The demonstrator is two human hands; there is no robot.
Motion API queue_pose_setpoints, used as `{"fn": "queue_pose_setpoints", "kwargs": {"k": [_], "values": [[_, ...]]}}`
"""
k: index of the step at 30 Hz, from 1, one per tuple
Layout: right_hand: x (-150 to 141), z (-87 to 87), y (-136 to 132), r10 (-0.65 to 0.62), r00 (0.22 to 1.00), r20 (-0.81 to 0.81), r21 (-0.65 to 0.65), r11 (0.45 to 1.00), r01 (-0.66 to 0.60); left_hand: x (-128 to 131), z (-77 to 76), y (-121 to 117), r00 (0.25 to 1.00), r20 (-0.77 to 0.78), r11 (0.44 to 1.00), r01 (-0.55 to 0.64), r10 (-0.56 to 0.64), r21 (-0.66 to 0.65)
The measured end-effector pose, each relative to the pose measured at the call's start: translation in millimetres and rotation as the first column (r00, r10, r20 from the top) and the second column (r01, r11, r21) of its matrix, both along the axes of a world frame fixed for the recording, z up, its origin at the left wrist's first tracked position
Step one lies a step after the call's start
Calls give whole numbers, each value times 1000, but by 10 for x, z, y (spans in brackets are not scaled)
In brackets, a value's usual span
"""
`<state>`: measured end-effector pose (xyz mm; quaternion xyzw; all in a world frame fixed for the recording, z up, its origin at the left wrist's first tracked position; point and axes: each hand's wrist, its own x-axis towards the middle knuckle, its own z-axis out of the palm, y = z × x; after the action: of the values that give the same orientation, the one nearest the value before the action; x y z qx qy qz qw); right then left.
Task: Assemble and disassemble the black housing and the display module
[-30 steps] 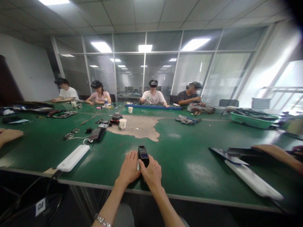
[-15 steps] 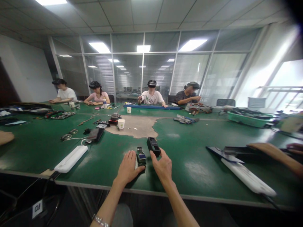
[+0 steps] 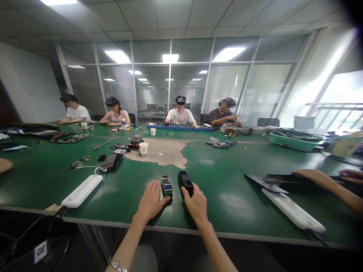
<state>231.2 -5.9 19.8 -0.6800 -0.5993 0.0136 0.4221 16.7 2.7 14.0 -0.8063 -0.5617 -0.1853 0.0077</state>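
A green circuit board with a small bluish screen (image 3: 168,186) lies on the green table (image 3: 227,181) in front of me. My left hand (image 3: 150,200) rests flat along its left side, fingers stretched out, with the thumb at the board's near end. Just to the right, a black plastic casing (image 3: 185,179) with a rectangular opening lies at a slight tilt, low at the tabletop. My right hand (image 3: 196,202) grips the near end of this casing between thumb and fingers. A narrow gap separates board and casing.
White power strips lie at left (image 3: 82,191) and right (image 3: 292,209). Another person's hand (image 3: 314,177) works at far right near a black panel. Beyond are a paper cup (image 3: 143,148), gloves (image 3: 218,142) and a green basket (image 3: 295,141). Several people sit across the table.
My right hand has brought the black casing down and nearer, turning it more in line with the board. The left hand stays beside the board. The view has shifted slightly.
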Motion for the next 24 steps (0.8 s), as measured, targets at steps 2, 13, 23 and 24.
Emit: {"fn": "queue_pose_setpoints", "kwargs": {"k": [2,13,23,24], "values": [[-8,-3,-9,15,999,37,13,1000,-15,1,2,0,1000,0,1000,2,-2,-3],[-14,-24,-45,12,988,156,-2,1000,-12,4,42,-17,1000,9,1000,24,-24,-16],[-67,18,-62,-39,976,214,-46,998,50,0,50,-25,1000,6,1000,26,-26,-4],[-70,33,-61,-30,975,219,-58,997,44,0,52,-27,1000,4,1000,29,-29,-1]]}}
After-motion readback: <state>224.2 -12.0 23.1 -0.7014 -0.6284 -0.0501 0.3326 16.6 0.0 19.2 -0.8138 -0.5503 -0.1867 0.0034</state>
